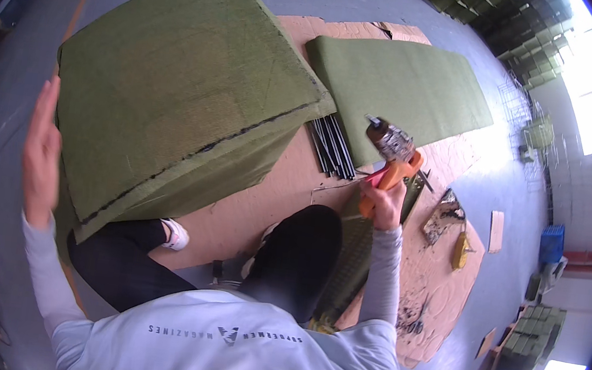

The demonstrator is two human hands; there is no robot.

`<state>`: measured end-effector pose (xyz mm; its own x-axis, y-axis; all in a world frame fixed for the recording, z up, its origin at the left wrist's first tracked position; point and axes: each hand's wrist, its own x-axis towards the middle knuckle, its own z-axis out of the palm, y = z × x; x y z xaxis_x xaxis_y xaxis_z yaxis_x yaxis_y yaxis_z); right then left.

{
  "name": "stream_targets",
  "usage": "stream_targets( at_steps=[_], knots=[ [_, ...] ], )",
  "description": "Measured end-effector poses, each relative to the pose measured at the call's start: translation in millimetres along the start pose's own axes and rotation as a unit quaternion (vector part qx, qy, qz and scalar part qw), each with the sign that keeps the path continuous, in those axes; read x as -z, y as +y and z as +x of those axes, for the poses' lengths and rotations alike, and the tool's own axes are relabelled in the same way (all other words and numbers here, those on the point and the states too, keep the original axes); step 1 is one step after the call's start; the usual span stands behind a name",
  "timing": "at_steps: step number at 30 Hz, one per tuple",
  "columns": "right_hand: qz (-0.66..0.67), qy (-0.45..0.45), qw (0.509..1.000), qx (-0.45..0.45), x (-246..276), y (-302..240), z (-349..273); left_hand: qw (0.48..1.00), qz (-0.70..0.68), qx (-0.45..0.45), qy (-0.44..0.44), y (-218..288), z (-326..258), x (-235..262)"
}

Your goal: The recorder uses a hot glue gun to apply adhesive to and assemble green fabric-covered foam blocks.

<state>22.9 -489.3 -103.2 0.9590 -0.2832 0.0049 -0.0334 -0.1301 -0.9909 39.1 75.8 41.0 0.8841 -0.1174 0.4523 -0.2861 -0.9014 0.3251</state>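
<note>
A large box-like piece covered in olive-green fabric (171,59) stands in front of me, with a dark glue-like line along its near top edge. My left hand (42,154) is at its left side, fingers straight and together; whether the palm touches the fabric I cannot tell. My right hand (386,205) grips an orange-handled glue gun (403,170), raised to the right of the box. The gun's stained nozzle end points up and away. Below it lies a bundle of black sticks (331,147). Beyond them is a folded green sheet (411,88).
Cardboard (233,214) covers the floor beneath the box. To the right, more stained cardboard (402,279) bears a dirty tray-like piece (446,217), a yellow tool (461,251) and scissors (419,323). A green container (345,265) stands beside my right leg. A blue crate (552,244) sits farther right.
</note>
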Motion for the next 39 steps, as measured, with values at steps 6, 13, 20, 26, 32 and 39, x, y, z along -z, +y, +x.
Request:
stream_targets(
  at_steps=[6, 13, 20, 26, 32, 39],
  knots=[
    [-0.081, 0.078, 0.990, 0.081, -11.0, -0.1, 1.3, 0.985, 0.171, -0.006, -0.023, 113.9, -56.6, -47.9],
    [-0.091, 0.023, 0.993, 0.069, -33.1, -13.5, 24.6, 0.979, 0.180, 0.011, -0.090, 136.0, -75.2, -81.7],
    [-0.113, -0.061, 0.990, 0.057, -45.2, -14.2, 56.5, 0.979, 0.178, 0.025, -0.095, 134.8, -86.8, -96.1],
    [-0.127, -0.082, 0.988, 0.040, -51.2, -3.4, 82.2, 0.976, 0.190, 0.031, -0.100, 131.0, -90.8, -99.5],
    [-0.087, -0.063, 0.994, 0.006, -56.5, 11.2, 89.4, 0.976, 0.209, 0.002, -0.058, 122.7, -94.7, -107.1],
    [-0.112, -0.087, 0.990, 0.026, -52.2, 14.4, 87.6, 0.976, 0.216, -0.011, -0.019, 117.5, -98.0, -115.2]
  ],
)
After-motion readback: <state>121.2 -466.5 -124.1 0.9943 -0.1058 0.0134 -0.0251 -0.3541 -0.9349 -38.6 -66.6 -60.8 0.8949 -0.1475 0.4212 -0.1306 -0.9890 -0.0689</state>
